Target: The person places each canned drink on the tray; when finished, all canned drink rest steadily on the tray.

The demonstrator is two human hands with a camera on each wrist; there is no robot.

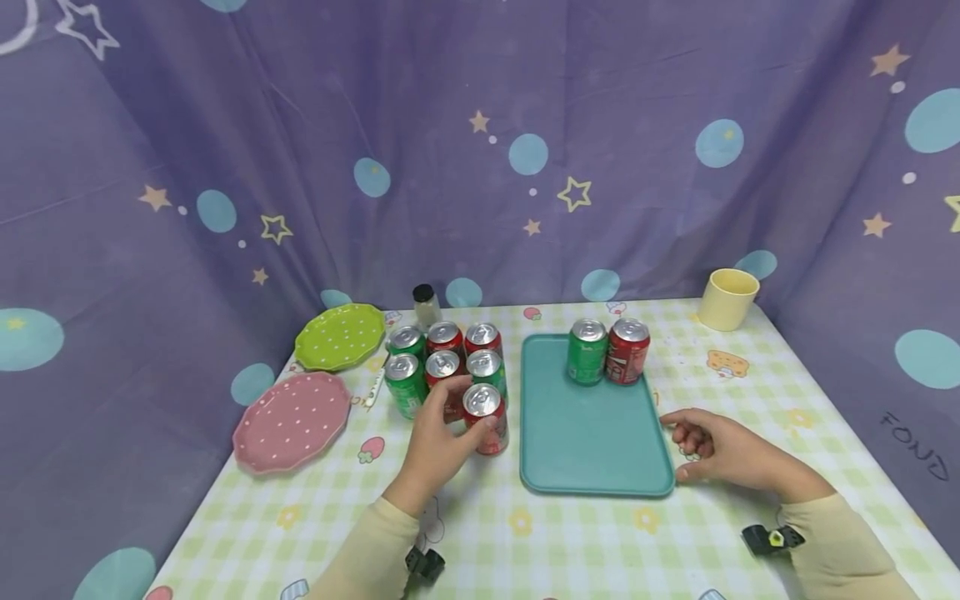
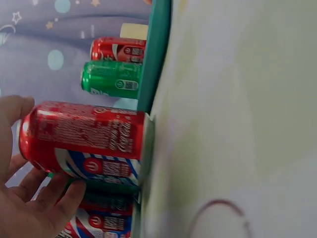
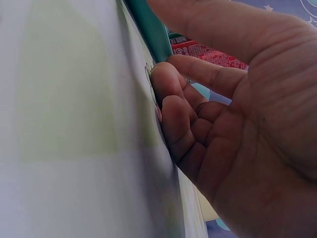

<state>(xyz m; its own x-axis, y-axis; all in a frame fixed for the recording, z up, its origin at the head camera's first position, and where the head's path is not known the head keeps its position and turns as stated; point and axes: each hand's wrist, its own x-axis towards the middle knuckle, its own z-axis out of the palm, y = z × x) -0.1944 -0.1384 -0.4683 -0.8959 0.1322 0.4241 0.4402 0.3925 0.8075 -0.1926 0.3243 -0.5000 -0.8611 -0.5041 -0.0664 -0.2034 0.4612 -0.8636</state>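
Note:
My left hand holds a red Coca-Cola can, thumb on one side and fingers on the other. The can stands upright on the cloth at the front of a group of red and green soda cans, just left of the teal tray. Two cans stand at the tray's back right: a green can and a red can. By the tray's right edge, my right hand rests with its index finger and thumb at the rim; its other fingers are loosely bent and hold nothing.
A pink dotted plate and a green dotted plate lie at the left. Behind the grouped cans is a small black-capped jar. A yellow cup stands at the back right, before the purple curtain.

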